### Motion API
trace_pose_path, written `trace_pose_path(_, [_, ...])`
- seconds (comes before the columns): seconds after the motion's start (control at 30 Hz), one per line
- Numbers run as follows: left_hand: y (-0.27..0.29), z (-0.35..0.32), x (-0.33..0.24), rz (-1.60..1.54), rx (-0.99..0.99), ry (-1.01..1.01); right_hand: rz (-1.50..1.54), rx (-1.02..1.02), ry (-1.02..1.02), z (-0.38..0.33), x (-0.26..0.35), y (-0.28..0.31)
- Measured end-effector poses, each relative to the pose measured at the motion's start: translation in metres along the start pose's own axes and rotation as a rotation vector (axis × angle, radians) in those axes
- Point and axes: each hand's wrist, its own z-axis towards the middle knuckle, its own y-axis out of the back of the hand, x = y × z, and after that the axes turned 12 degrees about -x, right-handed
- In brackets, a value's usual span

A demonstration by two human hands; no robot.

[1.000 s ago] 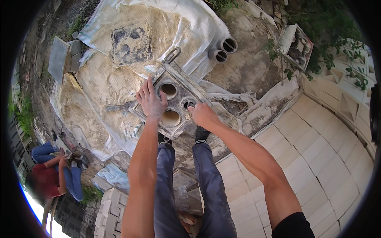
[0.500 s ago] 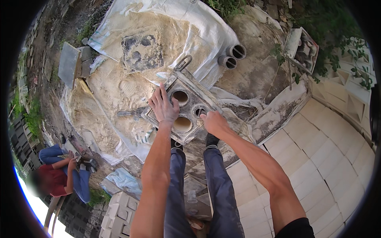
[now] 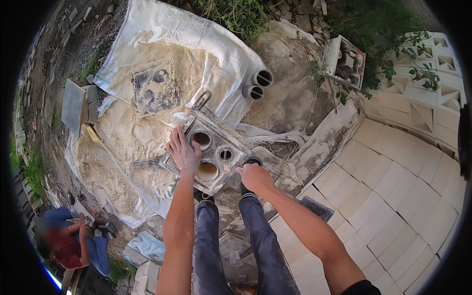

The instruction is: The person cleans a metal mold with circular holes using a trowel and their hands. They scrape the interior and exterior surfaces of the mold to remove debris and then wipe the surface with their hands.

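Note:
A square, dust-caked metal mould (image 3: 216, 187) stands in front of my feet, with round holes in its top and a wire loop handle at its far corner. My left hand (image 3: 184, 151) lies on its left side, fingers spread and holding nothing. Beside the mould's right edge, my right hand (image 3: 254, 178) is closed in a fist on a short dark tube (image 3: 253, 161); only the round rim shows past the fingers. Two similar grey tubes (image 3: 263, 77) with a bar across each mouth stand on the ground beyond the mould.
White sheeting (image 3: 167, 24) under pale sand (image 3: 113, 142) covers the ground at left. Stacked cream blocks (image 3: 373, 201) fill the right. A metal box mould (image 3: 342, 63) lies at far right. A person in a red shirt (image 3: 71, 253) sits at lower left, holding a flat piece.
My right hand has left the mould's right-hand hole and moved just outside its right edge, bringing a tube out with it. My left hand stays on the mould. The whole view has shifted.

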Motion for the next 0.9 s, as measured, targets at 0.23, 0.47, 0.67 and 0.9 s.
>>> trace_pose_path(0.23, [0.005, -0.016, -0.001, -0.07, -0.033, 0.015, 0.357, -0.598, 0.022, 0.076, -0.1, -0.017])
trace_pose_path(0.47, [0.007, -0.04, 0.025, -0.167, -0.064, -0.128, 0.348, -0.627, 0.222, 0.145, -0.146, -0.122])
trace_pose_path(0.67, [0.025, -0.019, 0.013, -0.044, 0.163, -0.534, 0.378, -0.689, 0.247, 0.181, -0.156, -0.142])
trace_pose_path(0.9, [0.033, -0.012, 0.007, -0.062, 0.197, -0.466, 0.68, -0.838, 0.188, 0.101, -0.097, -0.089])
